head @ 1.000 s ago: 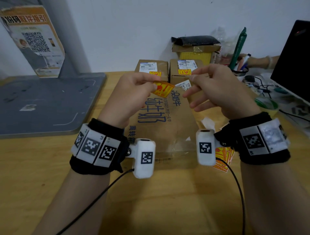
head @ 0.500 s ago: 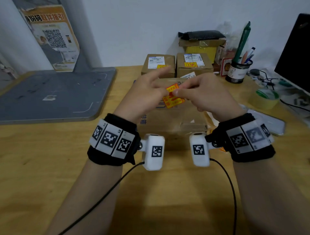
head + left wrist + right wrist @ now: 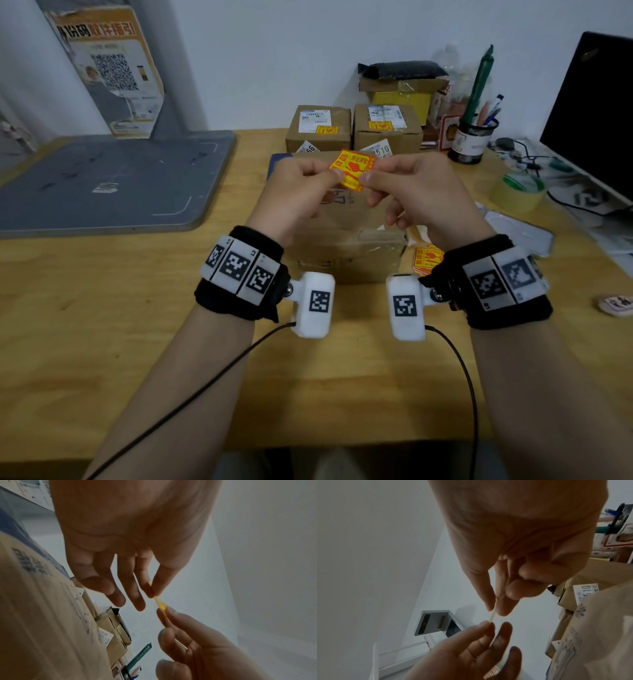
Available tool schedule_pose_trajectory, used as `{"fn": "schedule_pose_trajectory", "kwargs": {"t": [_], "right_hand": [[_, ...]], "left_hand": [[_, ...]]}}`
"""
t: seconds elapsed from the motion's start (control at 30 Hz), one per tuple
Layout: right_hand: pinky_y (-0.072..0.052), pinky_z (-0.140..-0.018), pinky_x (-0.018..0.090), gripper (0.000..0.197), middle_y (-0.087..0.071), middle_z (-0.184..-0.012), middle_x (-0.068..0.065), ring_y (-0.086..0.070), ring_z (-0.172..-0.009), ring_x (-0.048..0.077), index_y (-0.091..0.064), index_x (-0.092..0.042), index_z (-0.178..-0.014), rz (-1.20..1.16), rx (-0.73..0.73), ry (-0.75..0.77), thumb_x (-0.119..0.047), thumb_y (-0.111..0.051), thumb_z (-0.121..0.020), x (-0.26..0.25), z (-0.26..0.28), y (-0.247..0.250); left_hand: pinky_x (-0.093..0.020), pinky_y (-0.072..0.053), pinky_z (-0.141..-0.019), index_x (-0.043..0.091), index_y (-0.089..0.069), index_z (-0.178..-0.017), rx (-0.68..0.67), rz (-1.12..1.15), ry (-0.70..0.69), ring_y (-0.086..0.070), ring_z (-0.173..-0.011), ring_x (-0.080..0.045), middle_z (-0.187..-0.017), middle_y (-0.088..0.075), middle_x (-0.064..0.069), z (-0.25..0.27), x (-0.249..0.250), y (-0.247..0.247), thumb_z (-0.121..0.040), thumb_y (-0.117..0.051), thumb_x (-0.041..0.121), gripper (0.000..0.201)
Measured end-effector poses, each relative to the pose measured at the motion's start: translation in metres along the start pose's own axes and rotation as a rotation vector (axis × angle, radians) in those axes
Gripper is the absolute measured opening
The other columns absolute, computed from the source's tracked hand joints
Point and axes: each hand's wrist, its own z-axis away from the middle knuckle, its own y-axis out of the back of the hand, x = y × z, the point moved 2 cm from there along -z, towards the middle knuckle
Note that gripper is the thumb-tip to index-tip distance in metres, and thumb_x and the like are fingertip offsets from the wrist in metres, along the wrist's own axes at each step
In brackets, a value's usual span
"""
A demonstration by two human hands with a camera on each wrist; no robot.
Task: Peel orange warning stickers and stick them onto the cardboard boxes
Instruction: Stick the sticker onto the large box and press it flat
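We got orange sticker [image 3: 352, 168] held up over big cardboard box [image 3: 346, 233], left hand [image 3: 298, 192] pinching left edge, right hand [image 3: 421, 195] pinching right edge, spare fingers loose.

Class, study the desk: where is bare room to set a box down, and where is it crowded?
Free: wooden desk between grey mat and near edge. Crowded: the right side, with tape roll, pen holder and monitor; small boxes fill the back.

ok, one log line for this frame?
step: peel | sticker: pinched by left hand + right hand, above big box | two rear boxes: stickered
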Motion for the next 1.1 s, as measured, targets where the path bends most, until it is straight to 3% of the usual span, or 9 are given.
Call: {"fn": "schedule_pose_trajectory", "kwargs": {"t": [0.23, 0.43, 0.57, 0.67, 0.77, 0.83, 0.9, 1.03, 1.1], "right_hand": [[-0.033, -0.037, 0.018, 0.029, -0.071, -0.066, 0.0, -0.047, -0.041, 0.01, -0.081, -0.016, -0.086, 0.16, 0.024, -0.022, -0.043, -0.072, -0.092, 0.002, 0.003, 0.009], [-0.034, -0.043, 0.023, 0.028, -0.066, -0.066, 0.0, -0.047, -0.052, 0.012, -0.081, -0.017, -0.08, 0.257, 0.02, -0.033, -0.045, -0.079, -0.085, 0.007, -0.009, 0.001], [-0.03, -0.036, 0.009, 0.021, -0.054, -0.04, -0.016, -0.046, -0.034, -0.004, -0.081, -0.017, -0.081, 0.287, -0.015, -0.041, -0.038, -0.083, -0.082, 0.012, -0.014, -0.007], [-0.035, -0.045, 0.012, 0.019, -0.067, -0.056, -0.013, -0.048, -0.036, -0.009, -0.082, -0.013, -0.082, 0.276, -0.029, -0.03, -0.031, -0.082, -0.085, 0.016, -0.015, -0.014], [-0.043, -0.06, 0.023, 0.025, -0.077, -0.085, -0.001, -0.06, -0.058, -0.01, -0.081, -0.009, -0.088, 0.302, -0.06, -0.04, -0.033, -0.075, -0.091, 0.017, -0.014, -0.019], [-0.052, -0.084, 0.035, 0.027, -0.077, -0.094, -0.002, -0.068, -0.094, 0.008, -0.081, -0.016, -0.085, 0.334, -0.045, -0.049, -0.04, -0.071, -0.092, 0.019, -0.014, -0.022], [-0.049, -0.1, 0.047, 0.029, -0.076, -0.092, -0.007, -0.061, -0.117, 0.027, -0.081, -0.026, -0.078, 0.377, -0.021, -0.054, -0.051, -0.069, -0.085, 0.022, -0.015, -0.024], [-0.048, -0.097, 0.044, 0.031, -0.075, -0.092, -0.005, -0.053, -0.124, 0.032, -0.082, -0.031, -0.08, 0.371, -0.002, -0.049, -0.059, -0.067, -0.079, 0.028, -0.017, -0.028], [-0.045, -0.098, 0.044, 0.034, -0.076, -0.094, -0.01, -0.054, -0.123, 0.034, -0.082, -0.034, -0.082, 0.359, 0.004, -0.037, -0.062, -0.065, -0.078, 0.029, -0.015, -0.03]], "left_hand": [[-0.012, -0.045, -0.046, 0.024, -0.065, -0.093, -0.024, -0.085, -0.036, -0.064, -0.057, 0.004, -0.084, -0.072, 0.006, -0.005, 0.008, 0.009, -0.093, -0.065, 0.013, 0.011], [-0.012, -0.046, -0.052, 0.023, -0.068, -0.103, -0.132, -0.187, -0.022, -0.065, -0.073, -0.006, -0.093, -0.074, -0.001, 0.0, 0.001, 0.014, -0.094, -0.068, 0.017, 0.011], [-0.028, -0.051, -0.064, 0.024, -0.07, -0.104, -0.144, -0.236, 0.004, -0.066, -0.077, -0.008, -0.098, -0.077, 0.0, 0.0, -0.009, 0.019, -0.094, -0.068, 0.021, 0.01], [-0.026, -0.055, -0.066, 0.023, -0.074, -0.1, -0.116, -0.225, 0.009, -0.067, -0.078, -0.009, -0.094, -0.078, 0.001, 0.001, -0.018, 0.023, -0.093, -0.068, 0.02, 0.009], [-0.03, -0.056, -0.078, 0.028, -0.078, -0.085, -0.077, -0.266, 0.031, -0.067, -0.079, -0.007, -0.079, -0.074, 0.009, 0.001, -0.025, 0.029, -0.092, -0.069, 0.025, 0.012], [-0.028, -0.052, -0.076, 0.025, -0.08, -0.072, -0.05, -0.299, 0.043, -0.065, -0.079, -0.006, -0.072, -0.074, 0.009, 0.001, -0.028, 0.034, -0.091, -0.07, 0.031, 0.023], [-0.026, -0.048, -0.073, 0.023, -0.08, -0.07, -0.03, -0.298, 0.052, -0.062, -0.078, -0.001, -0.067, -0.073, 0.013, 0.0, -0.03, 0.038, -0.09, -0.071, 0.034, 0.024], [-0.025, -0.048, -0.072, 0.019, -0.081, -0.081, -0.016, -0.308, 0.057, -0.062, -0.078, 0.002, -0.082, -0.074, 0.007, -0.001, -0.035, 0.038, -0.09, -0.072, 0.035, 0.02], [-0.028, -0.053, -0.075, 0.018, -0.081, -0.084, 0.0, -0.323, 0.061, -0.066, -0.08, -0.006, -0.085, -0.076, 0.001, -0.001, -0.038, 0.038, -0.09, -0.071, 0.039, 0.024]]}}
